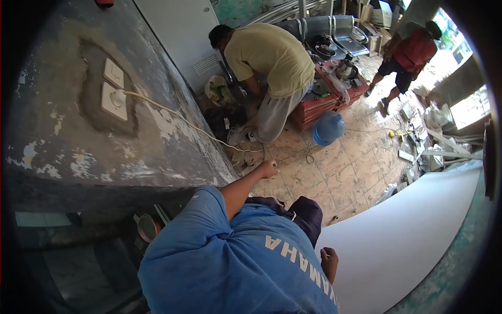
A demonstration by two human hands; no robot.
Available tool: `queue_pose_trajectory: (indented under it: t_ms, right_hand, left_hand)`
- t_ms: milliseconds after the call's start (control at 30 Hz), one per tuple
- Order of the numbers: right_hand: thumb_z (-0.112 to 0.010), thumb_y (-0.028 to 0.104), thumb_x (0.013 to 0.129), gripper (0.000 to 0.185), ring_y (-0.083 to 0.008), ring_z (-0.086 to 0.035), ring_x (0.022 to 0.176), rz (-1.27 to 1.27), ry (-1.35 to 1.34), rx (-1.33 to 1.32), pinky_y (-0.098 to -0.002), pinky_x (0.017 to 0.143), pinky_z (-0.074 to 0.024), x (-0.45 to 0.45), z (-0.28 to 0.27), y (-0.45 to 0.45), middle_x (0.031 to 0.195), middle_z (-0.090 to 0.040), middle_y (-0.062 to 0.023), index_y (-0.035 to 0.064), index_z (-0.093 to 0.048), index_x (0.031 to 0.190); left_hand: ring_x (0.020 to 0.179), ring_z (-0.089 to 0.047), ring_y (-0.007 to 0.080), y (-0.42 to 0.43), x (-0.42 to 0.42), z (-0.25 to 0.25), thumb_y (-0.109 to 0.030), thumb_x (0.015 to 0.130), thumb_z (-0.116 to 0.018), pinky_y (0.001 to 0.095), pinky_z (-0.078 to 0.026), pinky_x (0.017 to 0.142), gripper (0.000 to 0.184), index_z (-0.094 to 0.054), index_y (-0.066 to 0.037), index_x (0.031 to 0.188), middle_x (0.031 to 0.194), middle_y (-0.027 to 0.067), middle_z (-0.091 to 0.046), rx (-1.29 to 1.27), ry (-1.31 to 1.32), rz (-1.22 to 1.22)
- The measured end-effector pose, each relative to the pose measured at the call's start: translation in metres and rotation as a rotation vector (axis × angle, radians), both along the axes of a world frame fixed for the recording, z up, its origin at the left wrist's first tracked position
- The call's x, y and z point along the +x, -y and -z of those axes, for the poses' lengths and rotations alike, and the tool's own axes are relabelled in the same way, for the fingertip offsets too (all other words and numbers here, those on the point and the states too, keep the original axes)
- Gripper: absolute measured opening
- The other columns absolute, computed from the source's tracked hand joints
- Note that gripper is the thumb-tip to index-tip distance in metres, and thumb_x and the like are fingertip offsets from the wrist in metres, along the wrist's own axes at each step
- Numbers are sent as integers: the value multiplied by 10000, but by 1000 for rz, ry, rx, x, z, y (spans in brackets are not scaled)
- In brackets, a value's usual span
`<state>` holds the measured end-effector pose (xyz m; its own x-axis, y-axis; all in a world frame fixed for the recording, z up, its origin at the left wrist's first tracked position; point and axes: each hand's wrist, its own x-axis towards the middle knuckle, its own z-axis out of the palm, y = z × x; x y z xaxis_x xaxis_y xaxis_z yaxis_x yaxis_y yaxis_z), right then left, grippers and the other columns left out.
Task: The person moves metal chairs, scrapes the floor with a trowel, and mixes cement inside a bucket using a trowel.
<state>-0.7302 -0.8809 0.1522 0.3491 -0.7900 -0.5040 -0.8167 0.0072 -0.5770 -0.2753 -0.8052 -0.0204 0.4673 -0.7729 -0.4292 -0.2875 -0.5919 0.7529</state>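
My left hand (269, 169) reaches out over the tiled floor, its fingers curled into a loose fist with no object showing in it. A thin pale cord (198, 135) runs from a plug (118, 98) in the wall socket (112, 103) and passes just beyond that hand; I see no contact. At my right side, my right hand (328, 257) hangs with fingers curled, nothing visible in it. It is nearest to a large white panel (397, 238), and whether it touches the panel I cannot tell. My blue shirt hides part of that arm.
A person in a yellow shirt (269, 57) bends over at the wall. Beyond are a blue water jug (328, 129), a red chest (308, 112) with tools, and metal chairs (348, 39). Another person in red (414, 51) stands far right near debris (413, 131).
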Motion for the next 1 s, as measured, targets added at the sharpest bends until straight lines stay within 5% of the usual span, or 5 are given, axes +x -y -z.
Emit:
queue_pose_trajectory:
  t_ms: [333, 400, 433, 767, 1000]
  right_hand:
    - [-610, 208, 822, 253, -234, -635, 717, -157, 125, 4, -333, 639, -497, -15, 192, 310, 793, -644, -159, -23, -615, 925]
    - [-616, 223, 818, 271, -261, -636, 729, -481, -105, -132, -347, 648, -497, -26, 249, 376, 804, -644, -176, -19, -613, 940]
    - [-622, 237, 814, 289, -289, -637, 740, -781, -296, -300, -360, 657, -498, -25, 259, 400, 814, -645, -192, -14, -612, 956]
    - [-583, 220, 850, 339, -164, -602, 659, -378, 212, 122, -260, 520, -438, 99, 224, 524, 840, -618, -124, 7, -548, 1113]
    - [-597, 180, 844, 264, -168, -575, 565, -211, -34, 323, -252, 403, -390, 40, 284, 579, 756, -586, -76, 37, -537, 1058]
  left_hand:
    - [963, -581, 367, 13, -60, 229, -300, 722, -643, 420, -478, 788, 427, -582, -44, 1058, 1030, 214, -606, 436, -40, -255]
    - [921, -598, 359, 19, -101, 262, -299, 735, -633, 410, -485, 766, 366, -619, -41, 995, 969, 200, -628, 389, 162, -690]
    - [910, -601, 352, 31, -121, 261, -305, 735, -636, 402, -485, 761, 351, -628, -38, 962, 953, 196, -633, 360, 87, -612]
    - [861, -613, 342, 130, -162, 210, -292, 710, -657, 391, -475, 757, 343, -636, -17, 913, 929, 198, -643, 260, -21, -526]
    - [900, -615, 325, 144, -110, 153, -292, 710, -677, 386, -484, 766, 473, -568, 12, 1056, 981, 221, -620, 107, -118, -1051]
